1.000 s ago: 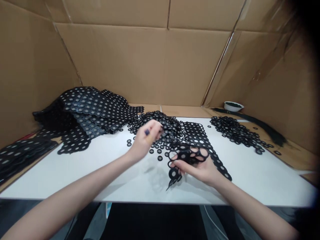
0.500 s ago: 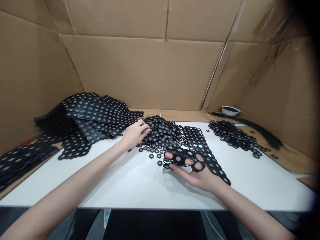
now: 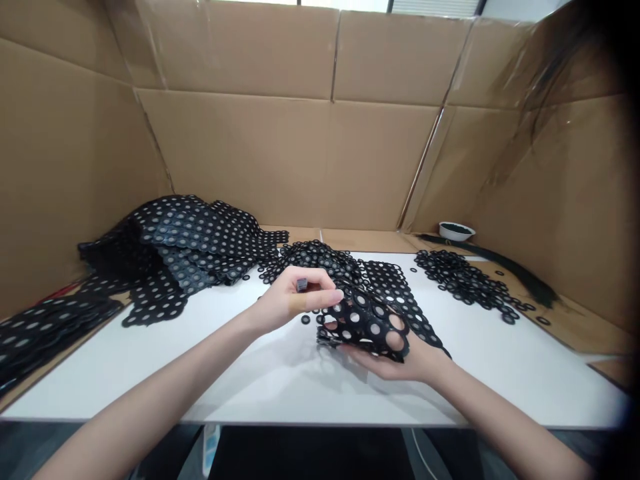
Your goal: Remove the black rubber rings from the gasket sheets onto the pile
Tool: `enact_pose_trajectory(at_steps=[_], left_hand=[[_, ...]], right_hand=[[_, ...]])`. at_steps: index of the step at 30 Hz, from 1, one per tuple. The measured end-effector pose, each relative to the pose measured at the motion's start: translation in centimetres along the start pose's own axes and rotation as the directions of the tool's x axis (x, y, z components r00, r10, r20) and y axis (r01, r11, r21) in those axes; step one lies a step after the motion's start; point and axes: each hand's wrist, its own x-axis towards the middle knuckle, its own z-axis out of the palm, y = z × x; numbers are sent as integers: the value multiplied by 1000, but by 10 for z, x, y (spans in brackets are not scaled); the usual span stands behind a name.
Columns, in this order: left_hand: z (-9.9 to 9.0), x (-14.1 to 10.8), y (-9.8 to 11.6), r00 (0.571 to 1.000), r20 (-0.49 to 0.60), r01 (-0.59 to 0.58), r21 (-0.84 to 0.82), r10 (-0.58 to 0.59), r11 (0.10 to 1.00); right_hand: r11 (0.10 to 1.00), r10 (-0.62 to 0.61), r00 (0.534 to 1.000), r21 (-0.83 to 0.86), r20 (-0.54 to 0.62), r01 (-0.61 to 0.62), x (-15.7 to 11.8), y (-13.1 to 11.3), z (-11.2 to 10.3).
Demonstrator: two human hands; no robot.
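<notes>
My right hand [image 3: 400, 363] supports a curled black sheet with round holes [image 3: 370, 323] from beneath and behind, its fingers partly hidden by the sheet. At the upper left edge of that sheet is my left hand [image 3: 300, 297], thumb and index finger pinched together at the sheet. A small dark square-ended object [image 3: 302, 285] sits in its curled fingers. Behind both hands lies a heap of small black rings [image 3: 320, 257]. A flat length of perforated sheet [image 3: 395, 287] stretches back from my right hand on the white table [image 3: 240, 390].
A large folded pile of perforated black sheets [image 3: 200, 230] lies at the back left, more sheets [image 3: 45, 327] at the left edge. At right are loose rings [image 3: 465, 283], dark strands [image 3: 520, 270] and a white bowl [image 3: 456, 232]. Cardboard walls [image 3: 260, 153] enclose the table.
My left hand has moved right and nearer, from the ring heap to the held sheet. The sheet shows more of its surface over my right hand. The view has tilted up slightly.
</notes>
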Motion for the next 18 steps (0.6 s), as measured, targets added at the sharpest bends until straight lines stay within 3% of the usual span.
enact_pose_trajectory(at_steps=[3, 7, 10, 13, 18], left_hand=[[3, -4, 3, 997, -71, -35, -45, 32, 998], [7, -10, 6, 985, -158, -79, -54, 70, 995], [8, -13, 7, 975, -207, -90, -17, 85, 996], [8, -14, 7, 973, -212, -89, -2, 87, 996], [7, -17, 7, 966, -224, -113, 86, 130, 990]], right_hand=[[963, 10, 996, 267, 90, -34, 9, 1, -10], [783, 76, 975, 592, 211, -190, 11, 3, -16], [642, 258, 931, 674, 258, -365, 10, -1, -12], [546, 350, 893, 713, 281, -439, 13, -8, -10], [554, 381, 889, 707, 254, -440, 18, -15, -11]])
